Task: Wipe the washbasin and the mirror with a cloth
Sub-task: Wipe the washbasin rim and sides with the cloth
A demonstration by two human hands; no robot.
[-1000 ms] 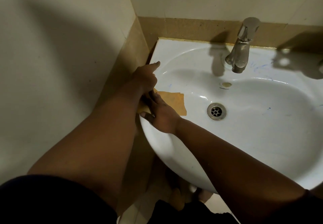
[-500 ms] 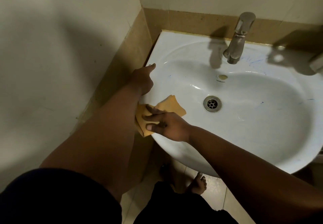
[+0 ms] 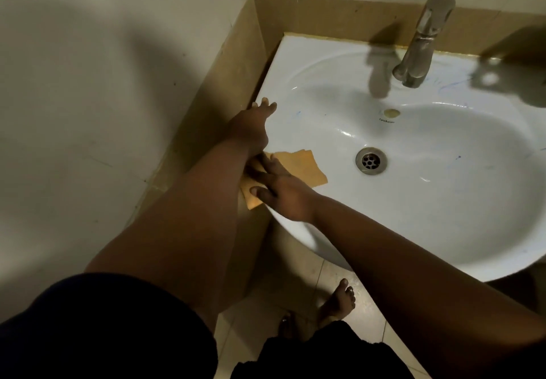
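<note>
While the right hand (image 3: pixel 283 195) presses its spread fingers flat on the square orange cloth (image 3: pixel 307 165), pinning rather than clutching it, the cloth lies draped over the near-left rim of the white ceramic washbasin (image 3: pixel 443 201), one corner inside the bowl and one hanging off the outer edge. The left hand (image 3: pixel 254 124) rests open on the rim just behind, fingers loose, holding nothing. This looks like the basin-wiping step, worked along the left edge. Next, I judge, the cloth should sweep inward toward the round metal drain (image 3: pixel 371 161) and up to the steel tap (image 3: pixel 419 44). No mirror is in view.
</note>
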